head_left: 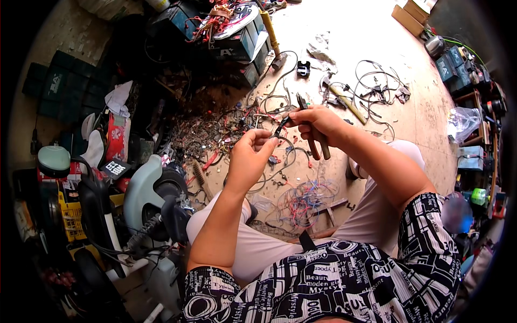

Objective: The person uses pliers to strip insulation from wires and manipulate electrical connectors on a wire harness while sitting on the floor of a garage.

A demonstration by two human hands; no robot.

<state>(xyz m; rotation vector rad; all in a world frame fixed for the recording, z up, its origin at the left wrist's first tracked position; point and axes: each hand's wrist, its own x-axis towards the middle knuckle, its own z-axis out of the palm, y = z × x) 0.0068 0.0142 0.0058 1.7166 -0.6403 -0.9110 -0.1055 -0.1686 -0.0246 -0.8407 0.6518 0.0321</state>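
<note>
My left hand [250, 157] is closed, its thumb and forefinger pinching one end of a short black cable piece [281, 127]. The other end of that piece meets the fingertips of my right hand [321, 125]. Wrapped in my right hand is a pair of pliers [324, 149], jaws pointing away from me and handles hanging below the palm. Whether the cable piece is a plug or bare cable is too small to tell. Beneath my hands, a grey cable [289, 156] loops over the floor.
Scraps of wire and small parts [199, 129] cover the floor at left. Tangled thin wires [307, 200] lie between my legs. A hammer [271, 35] leans by the stacked battery boxes [237, 48]. Coiled cables [377, 89] lie far right; a grey scooter-like machine [144, 188] stands left.
</note>
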